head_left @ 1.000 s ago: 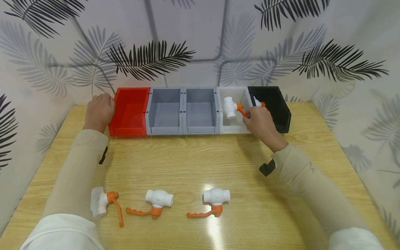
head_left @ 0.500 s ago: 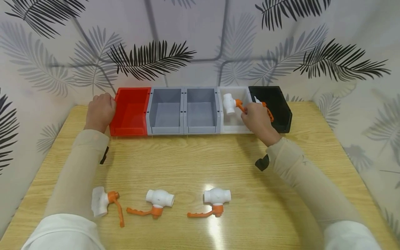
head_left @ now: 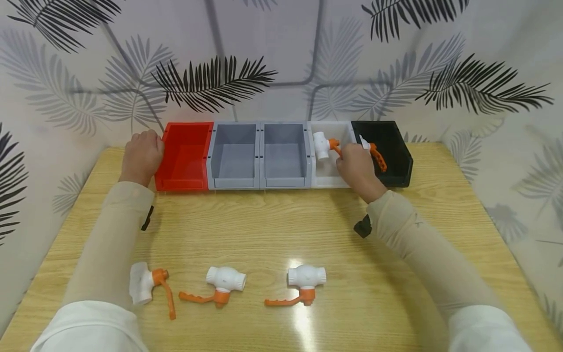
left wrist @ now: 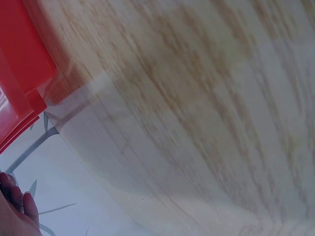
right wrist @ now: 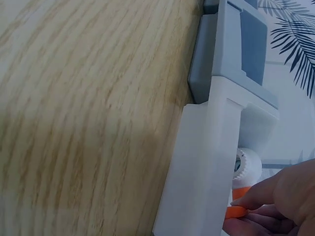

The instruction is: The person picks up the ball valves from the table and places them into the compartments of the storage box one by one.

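My right hand (head_left: pixel 358 168) pinches the orange lever of a white PVC ball valve (head_left: pixel 321 145) between thumb and fingers, at the white bin (head_left: pixel 331 182). In the right wrist view the valve's ribbed round end (right wrist: pixel 249 164) shows behind the bin's front wall, and the orange lever (right wrist: pixel 236 212) lies between thumb and fingers. Another ball valve (head_left: pixel 377 157) lies in the black bin (head_left: pixel 402 168), partly behind the right hand. My left hand (head_left: pixel 141 155), fingers loosely curled and holding nothing, is beside the left side of the red bin (head_left: pixel 182 183).
Two grey bins (head_left: pixel 233 182) stand between the red and white ones, all in one row at the table's back. Three white valves with orange levers lie in front: a left one (head_left: pixel 141 283), a middle one (head_left: pixel 226 278) and a right one (head_left: pixel 307 276). Behind is leaf-patterned cloth (head_left: pixel 281 44).
My right hand has shifted slightly left and back, still gripping the valve's lever, so more of the valve in the black bin shows. The left hand stays put.
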`<state>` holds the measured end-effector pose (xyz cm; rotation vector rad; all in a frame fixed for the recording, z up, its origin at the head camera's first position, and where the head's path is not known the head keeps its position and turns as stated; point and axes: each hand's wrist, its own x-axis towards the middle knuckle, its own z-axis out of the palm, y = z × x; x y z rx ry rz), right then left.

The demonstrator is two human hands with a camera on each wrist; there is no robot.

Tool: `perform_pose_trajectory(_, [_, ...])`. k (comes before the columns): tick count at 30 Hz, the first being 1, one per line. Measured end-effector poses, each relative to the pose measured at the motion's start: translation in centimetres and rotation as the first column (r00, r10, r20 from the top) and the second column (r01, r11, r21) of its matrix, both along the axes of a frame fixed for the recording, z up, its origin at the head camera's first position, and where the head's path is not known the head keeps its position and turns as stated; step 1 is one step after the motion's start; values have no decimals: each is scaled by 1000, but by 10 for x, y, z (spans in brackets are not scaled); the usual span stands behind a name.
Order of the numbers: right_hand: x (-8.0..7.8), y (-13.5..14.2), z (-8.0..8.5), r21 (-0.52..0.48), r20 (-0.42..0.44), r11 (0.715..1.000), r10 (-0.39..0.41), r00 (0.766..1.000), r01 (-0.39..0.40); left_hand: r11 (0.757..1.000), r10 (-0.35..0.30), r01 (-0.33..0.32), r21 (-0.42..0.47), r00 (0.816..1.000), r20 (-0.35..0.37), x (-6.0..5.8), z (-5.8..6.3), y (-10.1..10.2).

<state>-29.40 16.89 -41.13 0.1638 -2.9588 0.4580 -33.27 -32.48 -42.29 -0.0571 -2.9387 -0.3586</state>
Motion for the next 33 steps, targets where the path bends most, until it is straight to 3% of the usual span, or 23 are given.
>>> perform_pose_trajectory(12, [-6,-7,-13,19,-40,1000,13,999,-13,1000,-7,7,-5,1000,-24,-1,0,-1])
perform_pose_trajectory(33, [-11,-14,-24,130,16,991,-13,1000,10,1000,6,-6,-3,1000,1,0,1,2])
